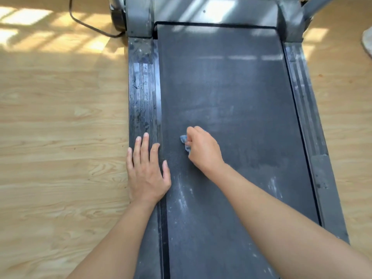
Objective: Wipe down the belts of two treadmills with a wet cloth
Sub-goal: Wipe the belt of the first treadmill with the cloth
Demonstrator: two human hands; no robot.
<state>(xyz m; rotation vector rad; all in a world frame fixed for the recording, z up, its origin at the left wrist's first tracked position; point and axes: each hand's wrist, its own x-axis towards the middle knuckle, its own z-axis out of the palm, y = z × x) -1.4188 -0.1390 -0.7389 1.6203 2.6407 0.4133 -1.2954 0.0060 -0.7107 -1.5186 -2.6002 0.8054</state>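
Observation:
A dark grey treadmill belt (231, 97) runs away from me, dusty, with whitish streaks near its front and middle. My right hand (203, 150) presses a small bunched blue cloth (184, 142) onto the left half of the belt; most of the cloth is hidden under the fingers. My left hand (148, 170) lies flat, fingers spread, on the ribbed left side rail (142, 87), with the thumb reaching onto the belt's edge. Only one treadmill is in view.
The right side rail (306, 105) and grey motor cover (217, 11) frame the belt. Light wooden floor (60, 137) lies on both sides. A black cable (86, 25) loops on the floor at the upper left. A pale object (367, 43) shows at the right edge.

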